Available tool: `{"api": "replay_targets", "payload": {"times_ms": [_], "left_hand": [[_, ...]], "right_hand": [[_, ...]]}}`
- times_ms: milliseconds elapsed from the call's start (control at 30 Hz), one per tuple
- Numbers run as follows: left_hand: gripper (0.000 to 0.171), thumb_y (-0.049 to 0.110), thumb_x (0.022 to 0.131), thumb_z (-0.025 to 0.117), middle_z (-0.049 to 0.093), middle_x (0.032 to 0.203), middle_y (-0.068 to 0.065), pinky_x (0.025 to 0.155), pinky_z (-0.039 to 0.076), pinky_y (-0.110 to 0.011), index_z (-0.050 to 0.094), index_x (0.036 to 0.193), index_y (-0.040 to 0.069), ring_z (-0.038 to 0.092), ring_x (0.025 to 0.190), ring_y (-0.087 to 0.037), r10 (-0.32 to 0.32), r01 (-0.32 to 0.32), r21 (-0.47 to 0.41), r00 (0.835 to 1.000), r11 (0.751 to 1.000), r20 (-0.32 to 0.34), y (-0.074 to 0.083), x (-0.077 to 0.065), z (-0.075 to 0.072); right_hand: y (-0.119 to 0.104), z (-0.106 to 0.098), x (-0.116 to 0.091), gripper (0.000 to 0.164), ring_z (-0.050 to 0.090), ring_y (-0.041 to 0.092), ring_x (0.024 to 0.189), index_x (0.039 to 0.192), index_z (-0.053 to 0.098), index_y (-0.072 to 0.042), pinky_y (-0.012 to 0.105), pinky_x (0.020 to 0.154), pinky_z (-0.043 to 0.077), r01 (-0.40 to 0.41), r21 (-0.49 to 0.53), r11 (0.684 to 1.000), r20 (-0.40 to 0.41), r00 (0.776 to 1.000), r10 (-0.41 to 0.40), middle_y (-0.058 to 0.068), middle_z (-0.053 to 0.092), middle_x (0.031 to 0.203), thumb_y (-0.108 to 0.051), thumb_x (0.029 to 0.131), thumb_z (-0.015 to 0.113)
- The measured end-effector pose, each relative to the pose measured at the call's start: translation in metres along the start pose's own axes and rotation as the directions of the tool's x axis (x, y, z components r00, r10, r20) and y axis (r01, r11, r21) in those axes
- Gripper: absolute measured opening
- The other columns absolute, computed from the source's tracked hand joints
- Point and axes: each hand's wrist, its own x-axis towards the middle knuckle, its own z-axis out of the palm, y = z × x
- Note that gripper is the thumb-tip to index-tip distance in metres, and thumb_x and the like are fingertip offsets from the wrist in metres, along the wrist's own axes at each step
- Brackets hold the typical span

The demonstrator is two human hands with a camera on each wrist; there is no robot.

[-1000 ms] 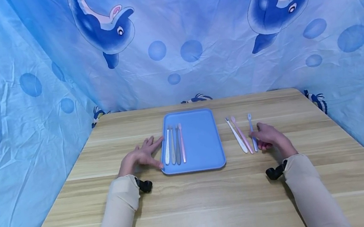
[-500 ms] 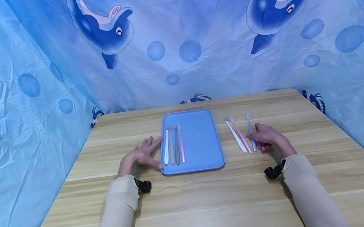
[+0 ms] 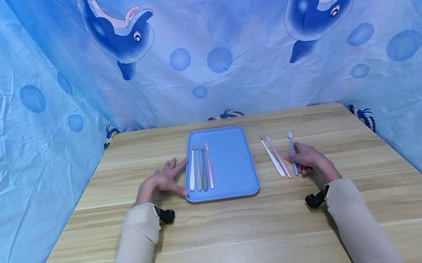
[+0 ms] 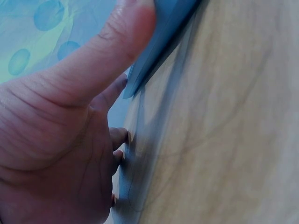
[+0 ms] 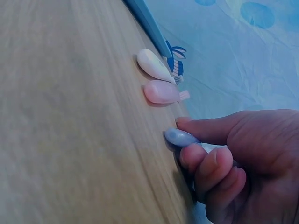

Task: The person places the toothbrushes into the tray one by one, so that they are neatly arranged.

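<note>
My right hand [image 3: 310, 159] pinches a blue toothbrush [image 3: 291, 139] between thumb and fingers, low over the table right of the tray. The right wrist view shows the rounded handle end of this blue toothbrush [image 5: 180, 137] by the thumb tip. Left of it lie a pink toothbrush [image 3: 280, 158] and a white toothbrush [image 3: 272, 157], both slanted. With fingers spread, my left hand [image 3: 162, 183] touches the left edge of the blue tray [image 3: 232, 164] with thumb and index finger. In the tray's left part a white toothbrush [image 3: 192, 177], two grey ones and a pink toothbrush [image 3: 210, 171] lie side by side.
The wooden table [image 3: 233, 239] reaches back to a blue curtain [image 3: 189, 27] printed with dolphins and bubbles, which also hangs along both sides. A black wrist camera [image 3: 166, 216] sits at the left cuff, another wrist camera [image 3: 316, 200] at the right.
The blue toothbrush has turned slightly in my right fingers, its head now tipping a little to the right. My left hand and the tray have stayed put; the head view has shifted slightly.
</note>
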Motion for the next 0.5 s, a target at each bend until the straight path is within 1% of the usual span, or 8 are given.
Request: {"api": "replay_targets", "payload": {"times_ms": [133, 267, 300, 367, 500], "left_hand": [[0.125, 0.059, 0.073, 0.082, -0.013, 0.168, -0.021, 0.121, -0.009, -0.070, 0.001, 0.163, 0.026, -0.017, 0.154, -0.046, 0.003, -0.003, -0.006, 1.000, 1.000, 0.005, -0.0007, 0.0010, -0.0003], [0.127, 0.060, 0.071, 0.082, -0.013, 0.168, -0.022, 0.120, -0.010, -0.071, 0.001, 0.163, 0.025, -0.017, 0.154, -0.047, 0.008, -0.008, -0.011, 1.000, 1.000, 0.008, -0.0011, 0.0011, -0.0004], [0.127, 0.060, 0.071, 0.082, -0.013, 0.168, -0.022, 0.120, -0.010, -0.071, 0.001, 0.163, 0.025, -0.017, 0.154, -0.047, 0.007, -0.007, -0.011, 1.000, 1.000, 0.006, -0.0013, 0.0011, -0.0003], [0.126, 0.059, 0.072, 0.082, -0.013, 0.168, -0.022, 0.121, -0.009, -0.071, 0.001, 0.163, 0.025, -0.017, 0.154, -0.046, 0.005, -0.004, -0.008, 1.000, 1.000, 0.004, -0.0012, 0.0009, 0.0000], [0.125, 0.059, 0.073, 0.082, -0.012, 0.169, -0.021, 0.121, -0.008, -0.071, 0.002, 0.163, 0.025, -0.016, 0.154, -0.047, 0.003, -0.003, -0.007, 1.000, 1.000, -0.001, -0.0005, 0.0010, 0.0009]], "right_hand": [[0.0002, 0.0013, 0.0015, 0.072, 0.054, 0.007, 0.041, 0.154, 0.013, 0.010, 0.021, 0.041, 0.042, 0.012, -0.009, 1.000, -0.009, 1.000, -0.012, -0.001, 0.059, 0.053, -0.024, 0.104, 0.052], [-0.0004, 0.0024, 0.0020, 0.057, 0.054, 0.006, 0.040, 0.143, 0.027, 0.010, 0.021, 0.040, 0.042, 0.024, -0.029, 0.999, -0.023, 0.999, -0.025, -0.001, 0.058, 0.052, -0.022, 0.103, 0.052], [-0.0007, 0.0025, 0.0019, 0.052, 0.053, 0.007, 0.040, 0.138, 0.031, 0.011, 0.021, 0.040, 0.042, 0.028, -0.032, 0.999, -0.024, 0.999, -0.029, -0.001, 0.058, 0.052, -0.021, 0.103, 0.052], [-0.0010, 0.0024, 0.0018, 0.043, 0.053, 0.007, 0.040, 0.131, 0.036, 0.009, 0.021, 0.040, 0.041, 0.032, -0.037, 0.999, -0.028, 0.999, -0.033, -0.001, 0.058, 0.052, -0.020, 0.103, 0.051], [-0.0010, 0.0022, 0.0019, 0.034, 0.053, 0.008, 0.040, 0.123, 0.039, 0.007, 0.021, 0.040, 0.042, 0.031, -0.028, 0.999, -0.029, 0.999, -0.032, 0.000, 0.058, 0.053, -0.019, 0.103, 0.051]]}}
